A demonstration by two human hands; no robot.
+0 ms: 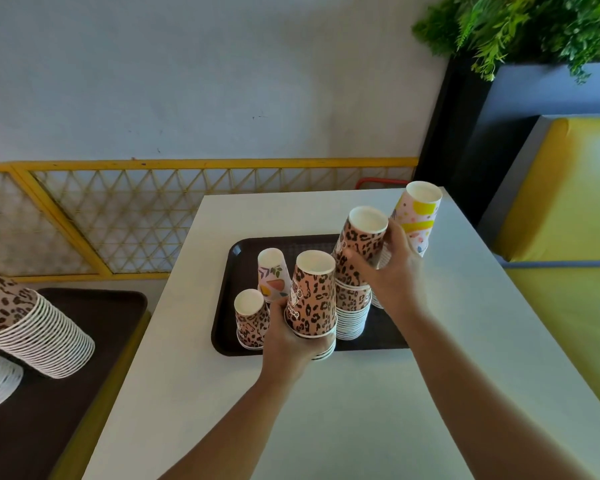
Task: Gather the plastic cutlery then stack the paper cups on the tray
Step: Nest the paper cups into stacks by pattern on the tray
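Note:
A dark brown tray [243,258] lies on the white table [343,410]. Upside-down paper cups stand on it in stacks. My left hand [288,344] grips a short leopard-print stack [312,292] at the tray's near edge. My right hand [392,271] is closed around the top of a taller leopard-print stack [357,251] further back. A pastel confetti-print stack [418,213] rises just behind my right hand. A small leopard stack [252,317] and a leaf-print cup [272,271] stand at the tray's left. No cutlery is visible.
A second dark tray [84,341] on the lower left carries long leaning stacks of leopard cups [32,323]. A yellow lattice rail [118,216] runs behind the table. A yellow bench seat [561,202] and a planter with greenery [534,26] sit to the right.

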